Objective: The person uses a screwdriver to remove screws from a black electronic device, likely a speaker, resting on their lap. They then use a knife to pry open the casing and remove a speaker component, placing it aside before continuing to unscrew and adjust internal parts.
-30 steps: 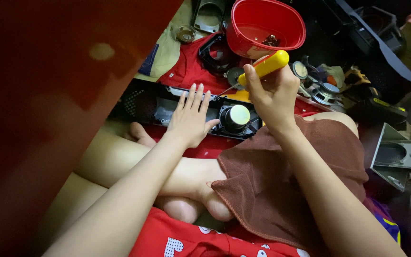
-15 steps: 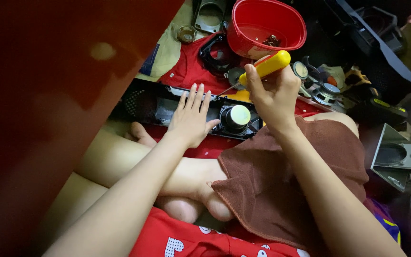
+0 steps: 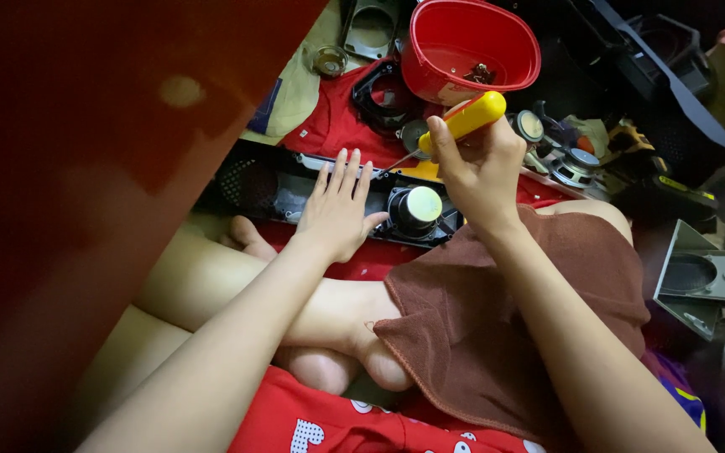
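Speaker panel point(image 3: 295, 189): I'm mid-unscrewing.
Left hand point(image 3: 337, 210) lies flat, fingers spread, beside the driver point(image 3: 417, 210); right hand point(image 3: 480, 168) clenches the screwdriver point(image 3: 463, 122); next, steady turning.

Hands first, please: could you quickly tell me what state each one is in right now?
Left hand: open, fingers spread, pressing flat on the long black speaker panel.
Right hand: closed around the yellow-handled screwdriver, tip angled down toward the panel.

The person is wearing a red garment point(image 3: 329, 424) with white markings. Both forearms are showing bare, sleeveless; left hand point(image 3: 337, 210) and right hand point(image 3: 480, 168) are ungloved.
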